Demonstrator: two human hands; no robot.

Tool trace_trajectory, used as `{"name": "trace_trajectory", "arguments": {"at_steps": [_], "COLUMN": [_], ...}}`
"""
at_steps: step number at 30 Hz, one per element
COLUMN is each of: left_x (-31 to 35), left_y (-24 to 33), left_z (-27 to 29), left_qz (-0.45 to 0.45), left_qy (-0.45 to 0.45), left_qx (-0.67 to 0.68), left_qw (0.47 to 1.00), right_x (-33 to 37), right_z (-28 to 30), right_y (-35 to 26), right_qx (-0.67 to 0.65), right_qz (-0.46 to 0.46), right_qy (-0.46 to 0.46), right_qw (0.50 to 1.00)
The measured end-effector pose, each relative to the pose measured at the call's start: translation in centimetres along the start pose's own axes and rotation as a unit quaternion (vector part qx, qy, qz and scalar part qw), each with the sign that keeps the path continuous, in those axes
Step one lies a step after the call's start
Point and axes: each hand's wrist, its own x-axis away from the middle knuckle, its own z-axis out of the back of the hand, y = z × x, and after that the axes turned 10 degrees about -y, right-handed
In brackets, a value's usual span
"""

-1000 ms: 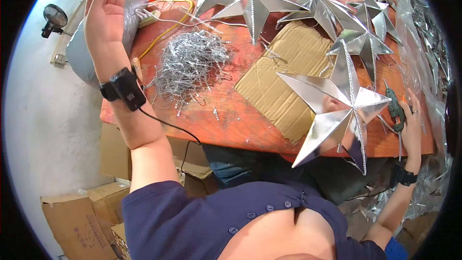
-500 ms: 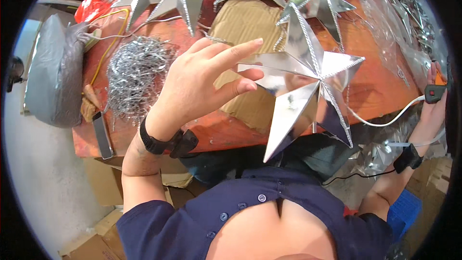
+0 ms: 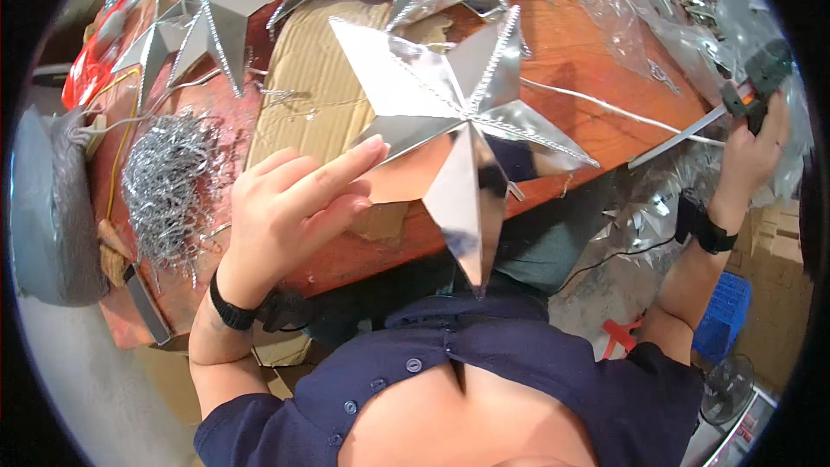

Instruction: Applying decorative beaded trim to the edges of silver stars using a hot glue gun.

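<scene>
A large shiny silver star [image 3: 471, 112] with silver cord along its ridges is tilted over the near edge of the table. My left hand [image 3: 298, 199] has a point of it between its index finger and thumb. Out at the far right, away from the star, my right hand [image 3: 756, 143] is closed around a dark glue gun [image 3: 765, 78] with an orange part. A translucent glue stick [image 3: 679, 140] juts from the gun toward the table. My fingers partly hide the grip.
On the orange-red table [image 3: 596, 134] lie a cardboard sheet [image 3: 316, 78], a heap of silver tinsel strands [image 3: 169, 182] and a dark phone-like slab [image 3: 147, 304]. More silver stars [image 3: 207, 22] stand along the back. Clear plastic [image 3: 618, 9] covers the right side; a white cord [image 3: 596, 105] crosses behind the star.
The star has turned and shifted left in the picture, my left hand still at one of its points. My right hand has raised the glue gun, and its glue stick now shows. The whole view has shifted.
</scene>
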Motion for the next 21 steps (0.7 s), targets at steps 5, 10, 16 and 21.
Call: {"name": "trace_trajectory", "arguments": {"at_steps": [5,10,16,21], "left_x": [-0.1,0.0,0.6,0.0], "left_y": [0.0,0.0,0.3,0.7], "left_z": [0.0,-0.2,-0.8,-1.2], "left_qz": [0.002,0.003,0.004,-0.034], "left_qy": [-0.002,0.001,0.017,0.033], "left_qx": [0.034,0.038,0.016,0.0], "left_qw": [0.999,0.999,1.0,0.999], "right_x": [-0.1,2.3,3.1,6.7], "right_z": [0.3,0.0,3.0,6.8], "right_y": [-2.4,-2.5,-10.0,-9.1], "right_qx": [-0.606,-0.944,-0.81,-0.701], "right_qz": [-0.352,-0.288,-0.263,-0.151], "right_qy": [0.074,-0.062,-0.11,-0.185], "right_qw": [0.71,0.151,0.512,0.672]}}
